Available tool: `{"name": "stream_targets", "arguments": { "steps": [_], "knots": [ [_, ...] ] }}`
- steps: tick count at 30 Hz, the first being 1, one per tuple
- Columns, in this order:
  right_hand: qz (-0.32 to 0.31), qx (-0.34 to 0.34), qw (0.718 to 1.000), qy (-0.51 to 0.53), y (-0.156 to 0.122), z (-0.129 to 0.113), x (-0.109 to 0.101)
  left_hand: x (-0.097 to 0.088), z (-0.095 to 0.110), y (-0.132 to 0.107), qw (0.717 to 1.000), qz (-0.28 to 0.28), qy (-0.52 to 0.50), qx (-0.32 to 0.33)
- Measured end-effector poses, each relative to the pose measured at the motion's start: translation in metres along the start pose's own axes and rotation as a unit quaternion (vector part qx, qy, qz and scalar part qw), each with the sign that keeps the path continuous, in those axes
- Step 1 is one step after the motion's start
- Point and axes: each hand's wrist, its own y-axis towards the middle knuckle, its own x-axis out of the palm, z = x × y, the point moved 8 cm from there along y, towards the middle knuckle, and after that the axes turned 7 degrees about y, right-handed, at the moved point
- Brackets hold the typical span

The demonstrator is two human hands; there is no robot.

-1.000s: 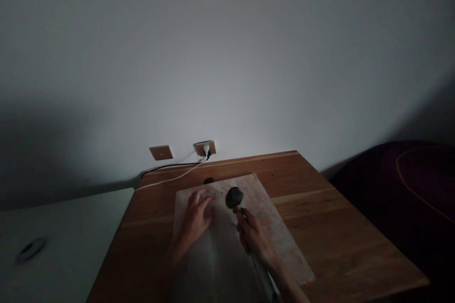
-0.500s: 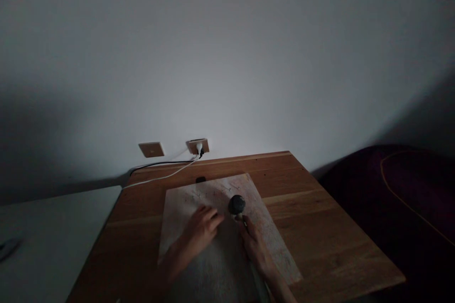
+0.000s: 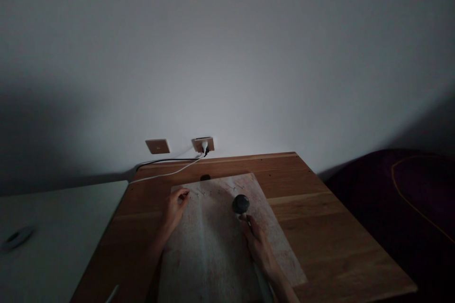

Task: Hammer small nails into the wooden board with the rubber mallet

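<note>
My right hand [image 3: 259, 246] is wrapped round the handle of a mallet with a dark round head [image 3: 241, 204]. The head hangs over the upper right part of a pale, stained board [image 3: 220, 251]. Along the board's far side runs a row of several small nails [image 3: 204, 193], thin and hard to see in the dim light. At the left end of that row is my left hand [image 3: 174, 208], thumb and forefinger pinched together. What lies between those fingertips, if anything, is too small to make out.
The board lies on a wooden table [image 3: 320, 232] against a wall. A white surface [image 3: 67, 227] adjoins on the left, with a ring-shaped object [image 3: 18, 237] on it. A white cable [image 3: 167, 175] runs to a wall socket [image 3: 203, 144]. A dark rounded beanbag-like shape [image 3: 384, 189] stands right.
My left hand has moved left and away from me, from the board's middle to the left end of the nail row. My right hand keeps the mallet nearly in place. The view has shifted slightly.
</note>
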Motion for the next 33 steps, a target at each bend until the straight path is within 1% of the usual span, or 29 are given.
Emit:
{"name": "stream_targets", "arguments": {
  "steps": [4,8,12,17,19,23,28,33],
  "knots": [
    [0.017,-0.001,1.0,-0.001,-0.0004,-0.0019,-0.0022,0.0014,0.0019,-0.0002,1.0,-0.01,0.002,0.003],
    [0.04,0.019,0.999,-0.015,-0.0022,0.0008,-0.0066,-0.0005,0.0044,-0.0018,1.0,-0.012,0.021,0.01],
    [0.016,0.017,1.0,-0.007,-0.0035,-0.0025,-0.0039,-0.0001,0.0099,-0.0031,0.999,-0.023,0.024,0.017],
    [0.0,0.021,1.0,0.009,-0.0034,-0.003,-0.0017,-0.001,0.01,-0.0044,0.999,-0.019,0.036,0.0],
    [0.008,0.022,1.0,0.006,-0.003,-0.0002,-0.0025,-0.0012,0.0093,-0.0048,0.999,-0.018,0.037,-0.002],
    [0.028,0.034,0.999,-0.004,-0.0028,0.0059,-0.005,0.001,0.0105,-0.0057,0.999,-0.033,0.033,0.011],
    [0.024,0.043,0.999,-0.007,-0.0041,0.0035,-0.004,0.0022,0.0099,-0.0065,0.999,-0.03,0.044,0.006],
    [0.039,0.019,0.999,0.005,-0.0041,-0.0006,-0.0056,0.0031,0.0084,-0.0056,0.999,-0.023,0.019,0.018]
  ]
}}
